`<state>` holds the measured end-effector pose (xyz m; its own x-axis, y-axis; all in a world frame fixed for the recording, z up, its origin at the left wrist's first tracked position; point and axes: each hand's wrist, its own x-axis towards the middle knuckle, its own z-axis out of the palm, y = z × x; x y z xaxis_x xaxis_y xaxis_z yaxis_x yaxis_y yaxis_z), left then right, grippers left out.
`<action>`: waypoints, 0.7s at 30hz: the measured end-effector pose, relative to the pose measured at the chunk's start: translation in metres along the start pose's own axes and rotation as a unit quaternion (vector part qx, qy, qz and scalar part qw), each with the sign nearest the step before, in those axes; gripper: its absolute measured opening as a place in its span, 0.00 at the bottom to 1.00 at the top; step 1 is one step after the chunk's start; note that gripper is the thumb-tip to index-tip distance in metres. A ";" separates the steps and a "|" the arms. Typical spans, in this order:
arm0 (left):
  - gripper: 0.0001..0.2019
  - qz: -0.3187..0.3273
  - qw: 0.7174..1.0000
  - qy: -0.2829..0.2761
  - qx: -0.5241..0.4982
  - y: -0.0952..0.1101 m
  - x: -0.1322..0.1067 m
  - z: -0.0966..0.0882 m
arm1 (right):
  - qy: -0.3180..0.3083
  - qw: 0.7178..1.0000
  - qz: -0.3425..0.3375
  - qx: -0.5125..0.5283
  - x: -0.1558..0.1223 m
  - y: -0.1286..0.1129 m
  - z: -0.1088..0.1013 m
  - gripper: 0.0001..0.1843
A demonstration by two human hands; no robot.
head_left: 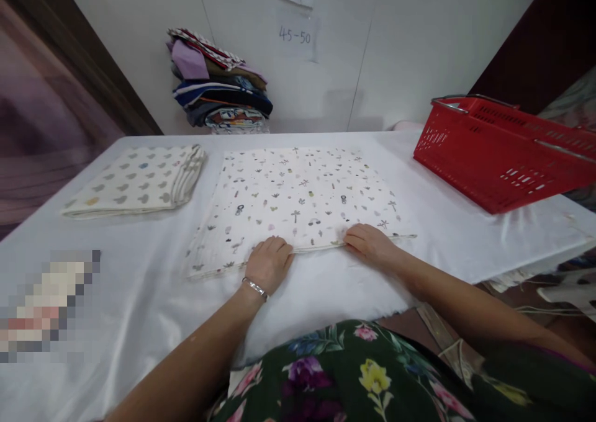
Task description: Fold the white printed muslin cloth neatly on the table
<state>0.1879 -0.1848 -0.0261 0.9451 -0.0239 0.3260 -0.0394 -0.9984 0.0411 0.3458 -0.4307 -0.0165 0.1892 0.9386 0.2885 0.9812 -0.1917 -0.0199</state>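
Observation:
A white cotton cloth (298,192) printed with small palm trees, rainbows and leaves lies folded flat on the table before me. My left hand (269,262), a silver bracelet at its wrist, is closed over the cloth's near edge, left of the middle. Farther right along that same edge, my right hand (372,246) has its fingers closed on the fabric. The thumbs are mostly hidden from view. Between the two hands the edge shows several thin layers.
A folded cloth with grey shapes (135,180) lies at left. Nearer is a pixelated object (46,304). A stack of folded fabrics (221,87) stands at the back by the wall. At right sits a red plastic basket (493,149). White sheeting (153,248) covers the table.

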 end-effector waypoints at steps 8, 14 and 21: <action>0.06 -0.005 1.000 -0.008 -0.002 0.000 -0.001 -0.002 | 0.003 1.000 0.024 0.004 0.003 0.003 0.000 0.13; 0.07 -0.009 1.000 -0.019 -0.007 0.001 0.000 -0.002 | 0.001 1.000 0.029 -0.006 0.012 0.008 -0.002 0.13; 0.07 -0.008 1.000 -0.019 -0.010 0.000 0.001 -0.003 | 0.046 0.998 0.001 -0.054 0.017 0.011 -0.002 0.12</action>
<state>0.1877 -0.1851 -0.0235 0.9571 -0.0099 0.2895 -0.0302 -0.9974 0.0660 0.3597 -0.4178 -0.0101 0.1827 0.9088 0.3751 0.9703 -0.2281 0.0802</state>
